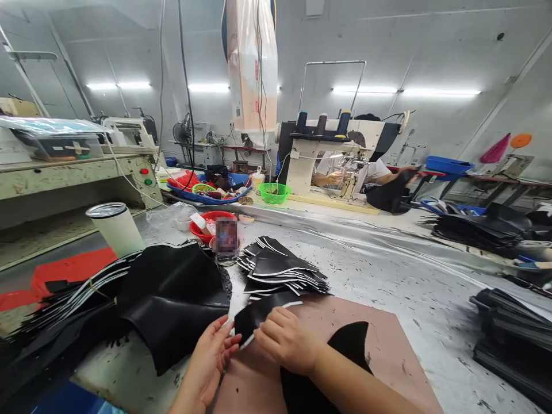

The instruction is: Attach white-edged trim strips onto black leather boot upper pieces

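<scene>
Both my hands meet over a small black leather piece (pixel 259 313) with a white edge, held just above a brown work mat (pixel 379 345). My left hand (pixel 211 359) pinches its left end with fingers curled. My right hand (pixel 284 339) is closed over its right part, knuckles up. Another black cut piece (pixel 345 345) lies on the mat under my right forearm. A stack of similar black pieces (pixel 280 270) sits just beyond my hands. A large black leather sheet (pixel 172 299) lies to the left.
A white tumbler (pixel 116 227) and red bowl (pixel 211 221) stand behind the leather. A phone (pixel 226 238) is propped upright. Further black stacks (pixel 513 339) lie at the right. Another person sits at a sewing machine (pixel 328 155) across the table, near a green basket (pixel 273 192).
</scene>
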### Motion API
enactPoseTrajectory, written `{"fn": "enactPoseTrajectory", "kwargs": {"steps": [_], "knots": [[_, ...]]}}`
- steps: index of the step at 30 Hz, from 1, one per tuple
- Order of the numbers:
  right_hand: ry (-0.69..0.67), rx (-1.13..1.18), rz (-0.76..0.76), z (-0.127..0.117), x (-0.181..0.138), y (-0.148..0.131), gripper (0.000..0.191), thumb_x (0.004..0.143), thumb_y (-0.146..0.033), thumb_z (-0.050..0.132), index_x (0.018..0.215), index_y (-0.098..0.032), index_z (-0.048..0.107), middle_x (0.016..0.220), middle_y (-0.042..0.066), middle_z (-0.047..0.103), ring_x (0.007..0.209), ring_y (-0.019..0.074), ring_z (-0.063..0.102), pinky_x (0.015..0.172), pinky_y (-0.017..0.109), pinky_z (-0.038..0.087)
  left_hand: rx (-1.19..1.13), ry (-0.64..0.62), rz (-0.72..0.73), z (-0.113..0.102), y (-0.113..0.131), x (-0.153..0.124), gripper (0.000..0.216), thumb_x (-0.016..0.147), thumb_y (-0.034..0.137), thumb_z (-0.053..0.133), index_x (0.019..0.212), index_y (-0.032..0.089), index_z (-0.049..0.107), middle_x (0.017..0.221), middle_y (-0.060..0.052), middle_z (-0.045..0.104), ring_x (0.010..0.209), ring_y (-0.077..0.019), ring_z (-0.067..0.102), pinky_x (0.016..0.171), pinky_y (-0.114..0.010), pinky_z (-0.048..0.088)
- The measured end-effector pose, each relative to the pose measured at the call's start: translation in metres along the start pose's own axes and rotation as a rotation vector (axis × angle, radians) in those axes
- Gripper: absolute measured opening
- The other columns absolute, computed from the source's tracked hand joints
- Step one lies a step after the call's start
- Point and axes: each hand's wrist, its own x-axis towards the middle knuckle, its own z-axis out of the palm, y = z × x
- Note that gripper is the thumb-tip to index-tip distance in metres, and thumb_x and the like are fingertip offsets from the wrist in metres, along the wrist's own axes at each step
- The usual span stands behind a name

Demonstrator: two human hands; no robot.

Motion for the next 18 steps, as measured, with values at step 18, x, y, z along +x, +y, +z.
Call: {"fn": "enactPoseTrajectory", "kwargs": {"steps": [18], "knots": [[-0.042,0.377,0.142,-0.044,-0.025,-0.034,0.019,0.089,-0.016,0.047,0.075,-0.018,0.058,0.074,0.002,0.061,0.065,0.0138,0.047,0.061,0.027,0.038,0.280,-0.435,-0.075,0.000,-0.012,-0.047,0.039,0.046,0.045,0.080,0.062,0.013,0.063,0.051,0.004,0.052,0.048,-0.0057,0.038,0.043,-0.019,0.022]]}}
